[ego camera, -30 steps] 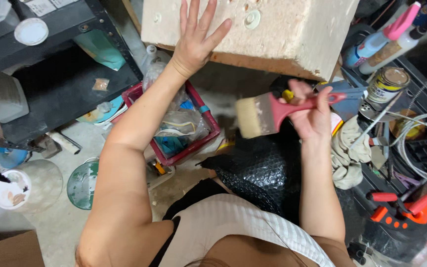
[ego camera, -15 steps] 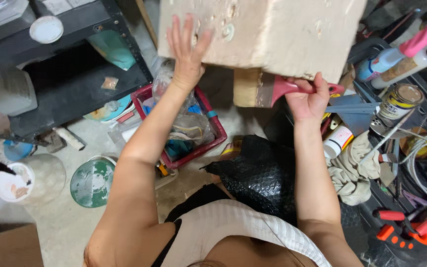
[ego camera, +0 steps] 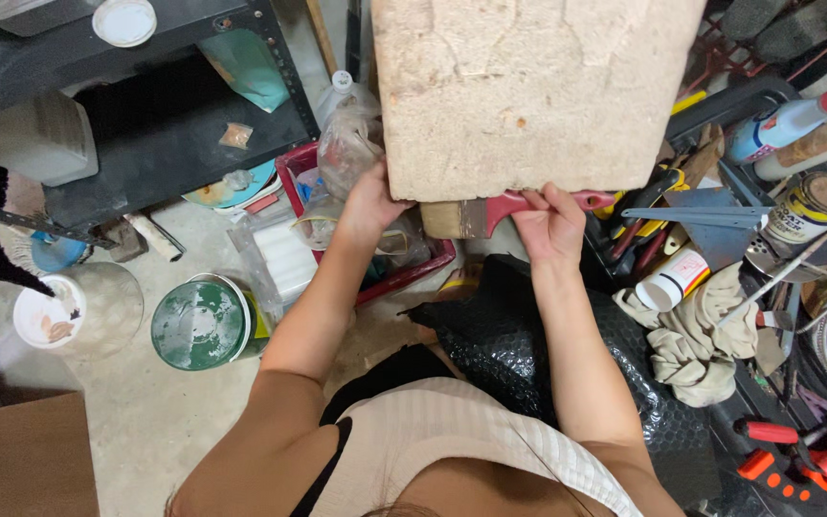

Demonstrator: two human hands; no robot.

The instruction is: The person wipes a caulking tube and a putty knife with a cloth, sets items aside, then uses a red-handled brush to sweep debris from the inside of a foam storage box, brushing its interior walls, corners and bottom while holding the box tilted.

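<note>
Since a second ago the pale block (ego camera: 528, 91) has come nearer and fills more of the top of the view. The left hand (ego camera: 372, 203), then spread flat on the block's face, has slid down to its lower left corner, fingers hidden behind the edge, so its grip cannot be told. The right hand (ego camera: 549, 225), which held the paintbrush (ego camera: 490, 213) out in the open below the block, has risen to the block's lower edge and is closed around the red handle. The paintbrush lies level, long axis left to right, bristles pointing left and handle end right, tucked just under the block. Its top edge is covered by the block. Below sit a red crate (ego camera: 413, 268) and a green-lidded bucket (ego camera: 201, 324).
</note>
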